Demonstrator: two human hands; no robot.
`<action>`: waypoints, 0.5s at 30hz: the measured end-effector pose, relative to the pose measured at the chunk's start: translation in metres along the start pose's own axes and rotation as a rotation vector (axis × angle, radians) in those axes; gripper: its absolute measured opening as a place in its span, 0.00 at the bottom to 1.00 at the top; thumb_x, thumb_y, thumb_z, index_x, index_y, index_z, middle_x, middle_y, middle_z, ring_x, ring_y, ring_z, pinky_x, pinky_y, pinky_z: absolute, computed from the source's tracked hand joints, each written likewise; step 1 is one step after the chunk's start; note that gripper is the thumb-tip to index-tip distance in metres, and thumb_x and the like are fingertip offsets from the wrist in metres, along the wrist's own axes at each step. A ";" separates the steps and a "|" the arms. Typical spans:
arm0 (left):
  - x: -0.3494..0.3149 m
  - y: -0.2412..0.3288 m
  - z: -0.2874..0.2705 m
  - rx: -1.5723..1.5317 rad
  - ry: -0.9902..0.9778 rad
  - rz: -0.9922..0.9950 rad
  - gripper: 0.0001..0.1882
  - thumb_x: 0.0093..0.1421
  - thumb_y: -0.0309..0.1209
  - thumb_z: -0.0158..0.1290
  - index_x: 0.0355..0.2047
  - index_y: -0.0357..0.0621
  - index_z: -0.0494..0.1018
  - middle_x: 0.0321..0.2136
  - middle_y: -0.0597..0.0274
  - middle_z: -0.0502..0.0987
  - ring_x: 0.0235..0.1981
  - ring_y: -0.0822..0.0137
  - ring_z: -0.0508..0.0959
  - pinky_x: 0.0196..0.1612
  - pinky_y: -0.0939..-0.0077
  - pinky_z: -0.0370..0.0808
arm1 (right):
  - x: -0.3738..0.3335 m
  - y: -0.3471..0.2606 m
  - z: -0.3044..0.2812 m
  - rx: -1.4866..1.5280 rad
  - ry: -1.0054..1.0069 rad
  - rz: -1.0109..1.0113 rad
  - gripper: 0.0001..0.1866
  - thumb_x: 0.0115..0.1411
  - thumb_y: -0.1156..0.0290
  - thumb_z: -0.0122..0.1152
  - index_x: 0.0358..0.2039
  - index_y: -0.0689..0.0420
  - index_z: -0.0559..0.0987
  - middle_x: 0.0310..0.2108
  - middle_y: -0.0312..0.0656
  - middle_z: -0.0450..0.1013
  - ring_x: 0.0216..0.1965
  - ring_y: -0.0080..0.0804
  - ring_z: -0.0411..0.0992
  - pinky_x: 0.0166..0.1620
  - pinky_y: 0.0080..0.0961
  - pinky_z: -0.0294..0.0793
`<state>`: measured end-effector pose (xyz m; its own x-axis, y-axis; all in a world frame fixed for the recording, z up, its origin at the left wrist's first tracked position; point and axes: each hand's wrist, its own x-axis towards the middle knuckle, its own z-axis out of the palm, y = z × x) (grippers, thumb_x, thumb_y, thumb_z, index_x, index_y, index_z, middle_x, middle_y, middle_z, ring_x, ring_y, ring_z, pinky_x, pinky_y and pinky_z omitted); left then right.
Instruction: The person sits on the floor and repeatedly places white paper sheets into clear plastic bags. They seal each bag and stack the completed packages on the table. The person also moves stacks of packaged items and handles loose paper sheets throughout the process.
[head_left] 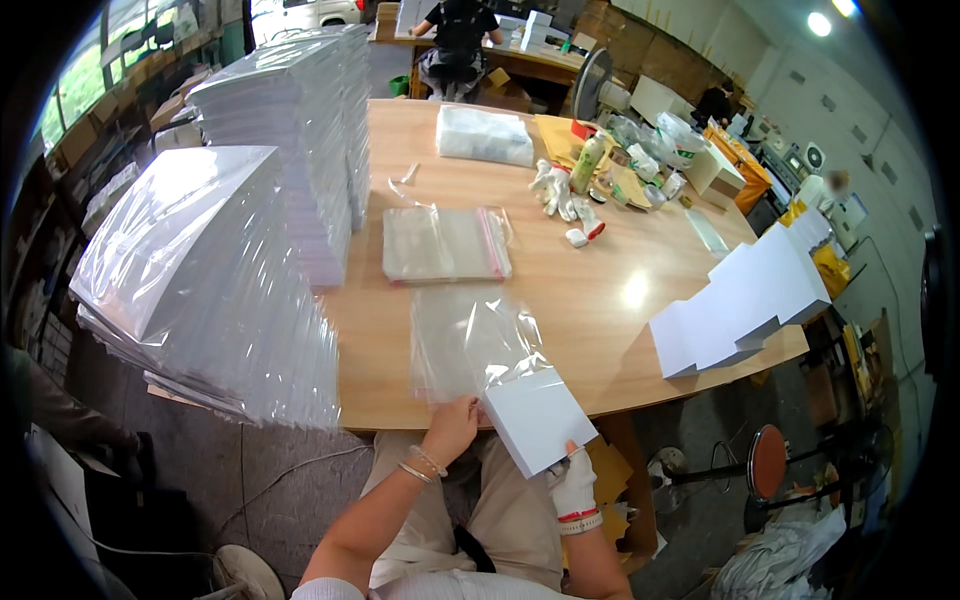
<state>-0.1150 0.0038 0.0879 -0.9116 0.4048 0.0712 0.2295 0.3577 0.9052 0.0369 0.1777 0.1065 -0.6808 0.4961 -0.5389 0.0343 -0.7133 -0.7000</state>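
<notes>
My right hand [572, 480], in a white glove with bare fingertips, grips the near right corner of a thick white rectangular block [538, 418], with the thumb on top. Whether the block is a box or a paper stack I cannot tell. Its far end meets the mouth of a clear plastic bag [465, 340] lying flat on the table. My bare left hand [453, 428] is closed at the bag's near edge, fingers pinching the film beside the block. Beyond lies a pile of clear bags [445, 245] with a pink-red edge strip.
Tall stacks of plastic-wrapped white packs [190, 270] stand at the left. More white blocks [740, 300] sit stepped on the table's right. Gloves [560, 190], a green bottle [588, 163] and a white package [485, 135] lie farther back. A round stool [767, 462] stands at right.
</notes>
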 end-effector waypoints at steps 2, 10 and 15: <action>-0.012 0.003 0.010 -0.044 -0.054 -0.014 0.10 0.55 0.28 0.47 0.35 0.34 0.71 0.25 0.48 0.76 0.28 0.58 0.77 0.35 0.69 0.73 | 0.005 0.006 -0.018 0.044 -0.139 0.020 0.14 0.57 0.62 0.53 0.43 0.51 0.70 0.35 0.33 0.69 0.32 0.26 0.68 0.34 0.24 0.70; -0.050 0.025 0.064 -0.564 0.158 -0.016 0.12 0.51 0.22 0.51 0.37 0.35 0.68 0.28 0.54 0.76 0.26 0.67 0.74 0.32 0.74 0.72 | -0.046 0.012 -0.001 0.093 -0.093 0.115 0.18 0.56 0.59 0.55 0.45 0.49 0.67 0.34 0.30 0.67 0.34 0.26 0.66 0.41 0.27 0.69; -0.095 -0.033 0.099 -0.746 -0.051 -0.117 0.12 0.51 0.23 0.52 0.37 0.33 0.72 0.32 0.54 0.77 0.33 0.69 0.76 0.36 0.76 0.73 | -0.036 0.036 -0.013 -0.067 -0.252 0.092 0.19 0.56 0.57 0.56 0.43 0.52 0.66 0.31 0.31 0.66 0.28 0.25 0.64 0.37 0.29 0.70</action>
<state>-0.0026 0.0369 0.0099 -0.8949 0.4439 -0.0457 -0.1758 -0.2564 0.9504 0.0726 0.1406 0.0947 -0.8330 0.2861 -0.4735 0.1465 -0.7112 -0.6875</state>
